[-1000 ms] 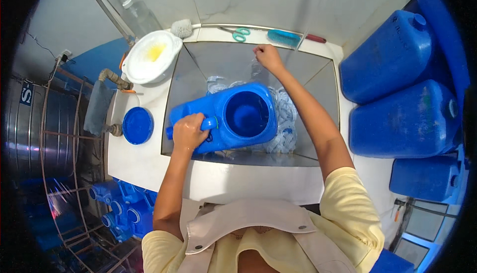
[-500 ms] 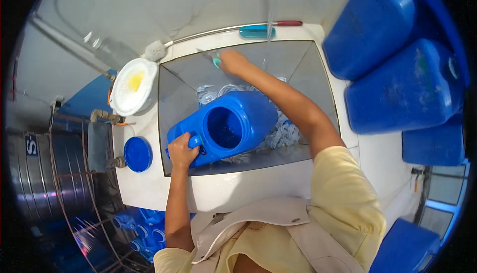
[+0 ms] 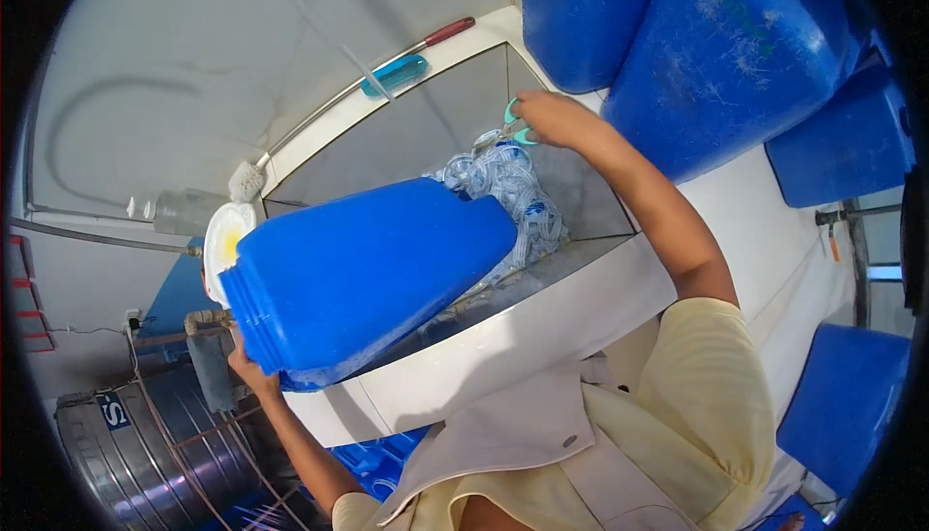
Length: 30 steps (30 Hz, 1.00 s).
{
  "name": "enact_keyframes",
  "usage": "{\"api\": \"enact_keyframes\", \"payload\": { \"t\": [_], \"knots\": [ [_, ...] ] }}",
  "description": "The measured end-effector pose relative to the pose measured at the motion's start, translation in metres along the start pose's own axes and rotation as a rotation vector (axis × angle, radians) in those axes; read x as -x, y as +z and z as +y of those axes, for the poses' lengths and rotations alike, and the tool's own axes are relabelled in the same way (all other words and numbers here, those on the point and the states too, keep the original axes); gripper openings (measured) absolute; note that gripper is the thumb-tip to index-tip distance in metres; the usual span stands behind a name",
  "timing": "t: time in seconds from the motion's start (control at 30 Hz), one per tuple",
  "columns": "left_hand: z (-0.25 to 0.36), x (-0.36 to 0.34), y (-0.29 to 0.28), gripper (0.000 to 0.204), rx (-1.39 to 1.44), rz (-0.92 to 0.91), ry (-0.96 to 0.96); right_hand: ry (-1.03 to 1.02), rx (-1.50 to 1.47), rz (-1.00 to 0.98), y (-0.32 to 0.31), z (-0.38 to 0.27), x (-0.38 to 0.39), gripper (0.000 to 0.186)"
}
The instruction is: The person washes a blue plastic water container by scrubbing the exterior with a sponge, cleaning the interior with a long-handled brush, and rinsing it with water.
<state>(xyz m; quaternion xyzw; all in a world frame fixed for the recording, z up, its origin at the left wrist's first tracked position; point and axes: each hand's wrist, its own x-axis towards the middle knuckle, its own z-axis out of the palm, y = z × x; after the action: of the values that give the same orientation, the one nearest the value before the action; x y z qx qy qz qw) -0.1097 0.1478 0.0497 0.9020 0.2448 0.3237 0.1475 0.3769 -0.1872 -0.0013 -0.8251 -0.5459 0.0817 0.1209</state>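
Note:
My left hand [image 3: 254,372] is closed on the blue plastic jug [image 3: 373,265] at its threaded neck end, and the jug hides part of its fingers. The jug lies tilted over the grey sink [image 3: 348,168], neck end to the left, base toward the right. My right hand [image 3: 559,121] grips a pair of scissors [image 3: 525,135] with mint-green handles. Their blades point left, at the edge of a heap of clear and white plastic strips [image 3: 513,188] with blue marks. This heap fills the sink's right part, and the jug covers some of it.
A long-handled brush [image 3: 339,94] and a teal tray [image 3: 395,76] lie along the sink's back ledge. A white basin [image 3: 223,241] with something yellow stands behind the jug's neck. Large blue drums [image 3: 716,67] crowd the right side. A metal tank [image 3: 145,434] stands lower left.
The jug has turned from showing its round opening to showing its side, its neck end now at the left. My right hand with the scissors has moved from the sink's back to the strips.

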Motion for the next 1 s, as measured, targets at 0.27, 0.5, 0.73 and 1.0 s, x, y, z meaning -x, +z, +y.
{"api": "enact_keyframes", "payload": {
  "t": [0.27, 0.5, 0.73, 1.0],
  "knots": [
    [-0.016, -0.006, -0.022, 0.012, 0.156, 0.047, 0.015, -0.169, 0.076, 0.035, -0.010, -0.032, 0.001, 0.025],
    [-0.009, -0.007, -0.029, 0.022, 0.140, -0.009, -0.022, -0.268, 0.072, -0.023, -0.015, -0.042, -0.008, 0.025],
    [0.005, -0.011, -0.031, 0.030, 0.127, -0.057, -0.018, -0.425, 0.158, -0.078, -0.008, -0.054, -0.024, 0.027],
    [0.029, -0.015, -0.026, 0.033, -0.002, -0.091, -0.016, -0.467, 0.363, -0.130, 0.039, -0.069, -0.001, 0.009]
  ]
}}
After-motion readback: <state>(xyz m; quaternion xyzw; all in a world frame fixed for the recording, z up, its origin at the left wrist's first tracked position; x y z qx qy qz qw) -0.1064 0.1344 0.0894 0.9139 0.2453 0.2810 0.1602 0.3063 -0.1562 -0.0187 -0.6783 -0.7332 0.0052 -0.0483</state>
